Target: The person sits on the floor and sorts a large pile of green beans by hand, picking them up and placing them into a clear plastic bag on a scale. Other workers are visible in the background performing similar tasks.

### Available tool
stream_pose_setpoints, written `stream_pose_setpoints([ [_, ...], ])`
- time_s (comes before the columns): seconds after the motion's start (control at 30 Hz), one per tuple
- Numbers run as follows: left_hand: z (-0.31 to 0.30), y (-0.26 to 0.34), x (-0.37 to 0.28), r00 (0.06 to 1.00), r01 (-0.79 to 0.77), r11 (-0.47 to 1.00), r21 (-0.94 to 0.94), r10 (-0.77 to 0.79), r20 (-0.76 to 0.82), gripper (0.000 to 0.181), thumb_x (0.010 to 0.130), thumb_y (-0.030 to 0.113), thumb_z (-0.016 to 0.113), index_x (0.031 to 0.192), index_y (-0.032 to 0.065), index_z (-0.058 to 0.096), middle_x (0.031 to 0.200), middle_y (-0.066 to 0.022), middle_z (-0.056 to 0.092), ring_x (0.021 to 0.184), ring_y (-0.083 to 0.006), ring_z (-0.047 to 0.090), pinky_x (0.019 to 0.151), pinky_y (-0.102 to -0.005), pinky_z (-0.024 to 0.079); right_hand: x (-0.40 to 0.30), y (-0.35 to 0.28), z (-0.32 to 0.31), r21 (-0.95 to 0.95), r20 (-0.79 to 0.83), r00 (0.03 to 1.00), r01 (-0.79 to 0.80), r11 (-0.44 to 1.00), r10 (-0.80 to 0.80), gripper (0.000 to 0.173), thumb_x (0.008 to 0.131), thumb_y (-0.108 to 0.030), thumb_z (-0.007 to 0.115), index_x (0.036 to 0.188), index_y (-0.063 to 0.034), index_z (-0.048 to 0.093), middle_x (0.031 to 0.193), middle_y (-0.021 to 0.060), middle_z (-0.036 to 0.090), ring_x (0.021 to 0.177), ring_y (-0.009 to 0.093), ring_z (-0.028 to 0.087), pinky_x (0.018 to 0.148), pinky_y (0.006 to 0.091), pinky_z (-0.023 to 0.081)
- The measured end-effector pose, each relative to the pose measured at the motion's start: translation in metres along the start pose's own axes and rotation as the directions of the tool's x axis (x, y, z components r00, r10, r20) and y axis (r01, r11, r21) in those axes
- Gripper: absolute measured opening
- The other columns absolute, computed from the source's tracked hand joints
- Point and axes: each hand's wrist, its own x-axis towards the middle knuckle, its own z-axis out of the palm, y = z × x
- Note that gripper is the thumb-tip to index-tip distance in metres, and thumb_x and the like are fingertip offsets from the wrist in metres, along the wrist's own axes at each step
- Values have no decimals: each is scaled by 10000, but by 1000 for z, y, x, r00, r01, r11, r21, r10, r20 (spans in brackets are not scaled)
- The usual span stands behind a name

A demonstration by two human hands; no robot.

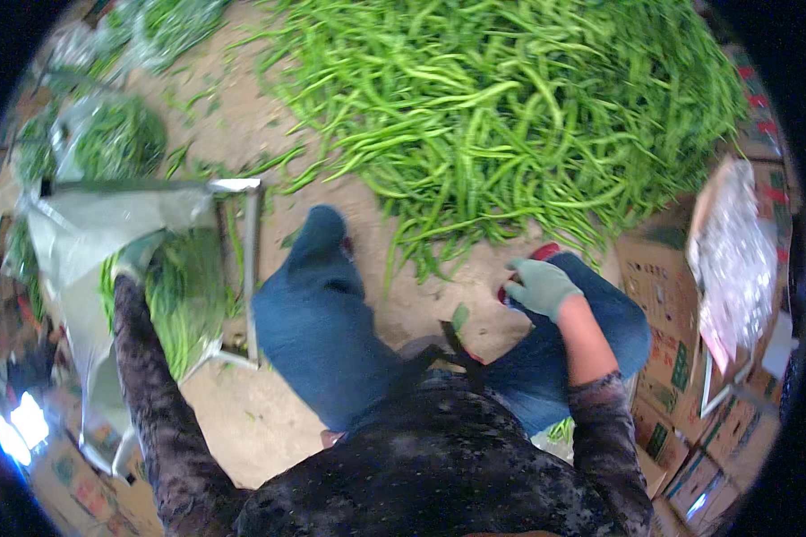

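Observation:
My left hand (138,256), in a pale glove, reaches into a clear plastic bag (74,235) held in a metal frame (251,268) on my left. Long green chili peppers (181,315) lie inside around the hand. The fingers are blurred and partly hidden, so whether they grip any peppers is unclear. My right hand (545,287), also gloved, hovers or rests by my right lower leg, just over a red shoe (544,252). Nothing shows in it, and its fingers are loosely bent and somewhat apart. Ahead of me spreads a large heap of long green chili peppers (483,127).
Filled plastic bags of peppers (117,137) stand at the upper left. Printed cardboard boxes (658,302) line the right side, with a stack of clear plastic wrapping (735,255) beside them. Loose peppers and leaf scraps lie on the tan floor (242,134).

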Motion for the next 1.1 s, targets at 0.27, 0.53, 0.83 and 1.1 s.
stream_pose_setpoints([
  [0.27,9,19,-15,996,-29,736,-676,-39,-85,376,874,247,618,1158,5,575,1012,-90,636,830,-184,607,706,-301,491,-9,0,0,20,56,997,-51,999,50,361,831,-309,561,1064,-34,559,1004,217,635,966,379,599,838,466,461],
  [0.53,-48,38,-137,798,48,994,-96,-96,-595,403,899,266,575,1188,-17,567,1056,-152,662,928,-204,616,825,-324,472,-71,-129,-78,-197,-154,882,414,889,-445,219,767,-274,610,827,-63,601,729,149,625,706,337,631,628,446,490],
  [0.83,-54,442,-192,694,-611,782,122,603,-392,316,902,210,573,1160,25,578,1043,-160,644,941,-261,628,841,-325,475,-113,-210,-102,-141,-101,354,920,366,-930,204,802,-244,565,830,-50,622,705,134,610,687,305,631,614,394,488],
  [1.1,-7,477,-149,685,-628,703,334,703,-191,273,847,226,585,1058,54,606,957,-169,639,885,-363,613,737,-413,497,24,-120,-91,205,-261,796,598,775,-546,283,861,-294,549,858,-31,653,812,168,659,780,332,640,708,386,505],
])
